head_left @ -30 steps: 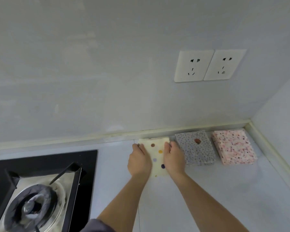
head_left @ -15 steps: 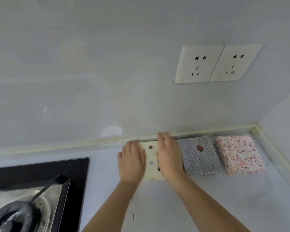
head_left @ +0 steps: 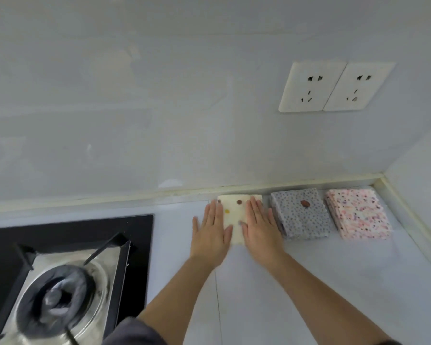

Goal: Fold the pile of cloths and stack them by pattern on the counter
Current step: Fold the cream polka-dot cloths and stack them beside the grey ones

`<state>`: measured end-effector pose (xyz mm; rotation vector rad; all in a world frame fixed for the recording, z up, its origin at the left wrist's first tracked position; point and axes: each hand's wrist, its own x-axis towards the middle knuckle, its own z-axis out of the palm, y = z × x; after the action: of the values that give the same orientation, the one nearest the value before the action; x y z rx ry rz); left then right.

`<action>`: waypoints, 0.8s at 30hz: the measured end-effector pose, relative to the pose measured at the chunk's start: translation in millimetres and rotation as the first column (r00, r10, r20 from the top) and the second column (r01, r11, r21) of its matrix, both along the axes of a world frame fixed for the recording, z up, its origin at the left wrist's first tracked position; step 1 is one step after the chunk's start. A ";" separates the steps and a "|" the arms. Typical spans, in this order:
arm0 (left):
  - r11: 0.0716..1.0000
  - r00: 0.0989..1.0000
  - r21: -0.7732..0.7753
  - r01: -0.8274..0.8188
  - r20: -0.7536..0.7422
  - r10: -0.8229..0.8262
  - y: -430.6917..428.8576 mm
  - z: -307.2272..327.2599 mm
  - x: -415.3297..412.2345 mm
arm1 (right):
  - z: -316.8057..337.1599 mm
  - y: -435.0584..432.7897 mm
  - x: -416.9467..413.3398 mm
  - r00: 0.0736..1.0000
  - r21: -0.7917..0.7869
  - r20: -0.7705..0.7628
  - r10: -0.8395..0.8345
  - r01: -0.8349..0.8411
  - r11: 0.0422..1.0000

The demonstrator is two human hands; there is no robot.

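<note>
Left hand and right hand, fingers straight, press the folded cream polka-dot cloth; grey speckled cloth stack at three o'clock.

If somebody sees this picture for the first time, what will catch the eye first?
The left hand and right hand lie flat on a cream dotted cloth at centre. Right of it stand a grey spotted stack and a pink speckled stack, towards the corner. A gas burner sits lower left.
</note>
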<state>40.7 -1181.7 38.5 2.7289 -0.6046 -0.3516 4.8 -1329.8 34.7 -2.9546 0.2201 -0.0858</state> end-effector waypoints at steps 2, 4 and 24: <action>0.988 0.998 -0.143 -0.055 0.028 0.060 29.2 11.5 -33.4 | 11.9 22.3 -27.8 0.997 0.078 0.074 0.027 -0.032 0.996; 0.959 0.993 -0.272 -0.080 0.061 0.100 65.8 20.3 -74.0 | 15.0 55.9 -64.2 0.994 0.210 0.110 0.011 -0.034 0.977; 0.755 0.811 -0.475 -0.452 0.133 0.569 569.5 109.2 -305.1 | 121.8 558.8 -240.1 0.945 0.710 0.009 0.327 -0.236 0.663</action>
<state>-264.4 -612.2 147.8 2.3862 0.0476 0.2734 -235.3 -771.0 156.5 -2.1750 -0.1725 0.1841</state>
